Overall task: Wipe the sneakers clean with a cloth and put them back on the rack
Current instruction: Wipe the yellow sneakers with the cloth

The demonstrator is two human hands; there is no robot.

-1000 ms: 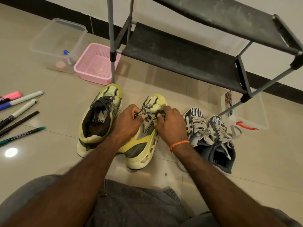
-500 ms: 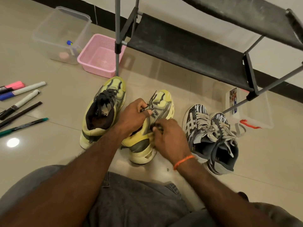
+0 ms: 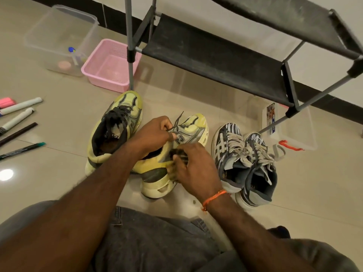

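Two yellow sneakers stand on the tiled floor before the rack. The left yellow sneaker (image 3: 115, 128) sits untouched. Over the right yellow sneaker (image 3: 188, 130) my left hand (image 3: 155, 134) pinches a dark lace near the tongue. My right hand (image 3: 193, 165) grips something dark at the shoe's side and collar, blurred; I cannot tell whether it is a lace or a cloth. To the right a pair of dark blue and white sneakers (image 3: 243, 160) stands with loose white laces. The black two-shelf rack (image 3: 212, 55) holds no shoes.
A pink basket (image 3: 110, 65) and a clear plastic tub (image 3: 59, 38) stand at the back left. Several markers (image 3: 19, 122) lie on the floor at the left. Another clear box (image 3: 290, 130) with a red clip sits under the rack's right leg.
My right hand has slid from the tongue down toward the sneaker's side and heel. My left hand stays on the lace. The view has tilted slightly.
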